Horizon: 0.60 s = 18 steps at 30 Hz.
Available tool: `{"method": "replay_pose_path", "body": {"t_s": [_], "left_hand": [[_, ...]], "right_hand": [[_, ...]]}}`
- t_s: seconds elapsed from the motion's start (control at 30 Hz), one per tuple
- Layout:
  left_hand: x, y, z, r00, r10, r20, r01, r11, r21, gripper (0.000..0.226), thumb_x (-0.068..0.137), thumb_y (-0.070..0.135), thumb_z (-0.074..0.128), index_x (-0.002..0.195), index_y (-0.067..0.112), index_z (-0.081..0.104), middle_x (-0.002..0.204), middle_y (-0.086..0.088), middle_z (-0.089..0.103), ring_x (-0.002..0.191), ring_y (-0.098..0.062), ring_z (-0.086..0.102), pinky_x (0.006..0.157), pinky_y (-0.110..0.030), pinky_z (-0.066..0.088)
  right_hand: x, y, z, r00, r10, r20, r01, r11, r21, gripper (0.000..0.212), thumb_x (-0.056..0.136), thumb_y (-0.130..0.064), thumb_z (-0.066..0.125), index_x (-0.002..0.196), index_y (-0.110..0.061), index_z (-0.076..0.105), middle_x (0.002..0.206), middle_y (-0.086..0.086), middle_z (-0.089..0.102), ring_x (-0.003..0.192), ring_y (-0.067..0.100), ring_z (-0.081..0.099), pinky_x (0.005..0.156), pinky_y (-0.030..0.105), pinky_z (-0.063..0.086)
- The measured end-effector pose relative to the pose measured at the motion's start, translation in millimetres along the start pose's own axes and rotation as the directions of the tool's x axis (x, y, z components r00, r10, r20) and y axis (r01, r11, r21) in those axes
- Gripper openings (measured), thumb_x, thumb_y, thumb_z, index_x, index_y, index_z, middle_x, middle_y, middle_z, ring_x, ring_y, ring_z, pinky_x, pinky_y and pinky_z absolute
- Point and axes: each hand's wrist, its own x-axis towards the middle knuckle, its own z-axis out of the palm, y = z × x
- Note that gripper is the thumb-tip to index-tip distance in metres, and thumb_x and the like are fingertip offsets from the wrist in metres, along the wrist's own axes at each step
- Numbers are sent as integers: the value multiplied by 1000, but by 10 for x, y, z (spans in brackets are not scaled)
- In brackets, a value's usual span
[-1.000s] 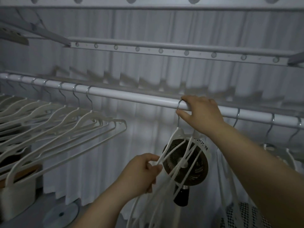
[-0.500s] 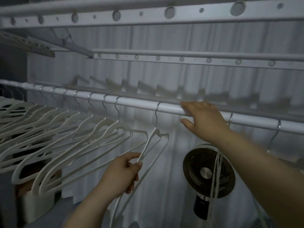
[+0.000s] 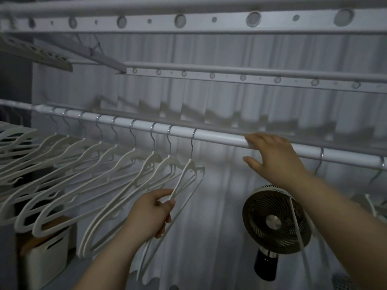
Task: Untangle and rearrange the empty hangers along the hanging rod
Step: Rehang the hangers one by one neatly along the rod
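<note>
Step in hand: spacing hangers. Left hand [image 3: 154, 214] pinches arm of end hanger [image 3: 189, 178], hook on rod [image 3: 219, 137] above grip. Right hand [image 3: 272, 156] rests flat on rod, grips nothing. Next, likely: release, fetch hanger beyond right hand.

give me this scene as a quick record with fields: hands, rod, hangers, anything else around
left hand: pinches one arm of the end hanger, the last of the left row
right hand: rests on the rod, fingers laid over it, thumb out
left row: white hangers, hooks spaced apart on the rod
gap: bare rod between the end hanger's hook and the right hand
right side: more hooks on the rod past the right hand
background: fan, white curtain
lower left: white bin
</note>
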Motion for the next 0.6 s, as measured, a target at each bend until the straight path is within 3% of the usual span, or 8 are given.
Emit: {"method": "replay_pose_path", "body": {"t_s": [0.13, 0.6], "left_hand": [[34, -40, -69, 1000, 1, 28, -1, 1000, -12, 30, 91, 10, 50, 120, 13, 56, 46, -3, 50, 22, -7, 38, 29, -14, 32], [37, -81, -103, 999, 38, 38, -39, 999, 25, 30, 89, 10, 52, 118, 15, 58, 45, -3, 50, 21, -6, 37, 28, -13, 31]], "right_hand": [[-12, -17, -7, 1000, 22, -9, -22, 1000, -11, 54, 71, -33, 56, 114, -1, 61, 109, 21, 66, 97, 41, 62, 90, 52, 43], [-64, -6, 4, 997, 52, -55, -55, 997, -62, 55, 71, -38, 54, 111, -1, 62, 105, 22, 67, 91, 41, 65, 85, 55, 45]]}}
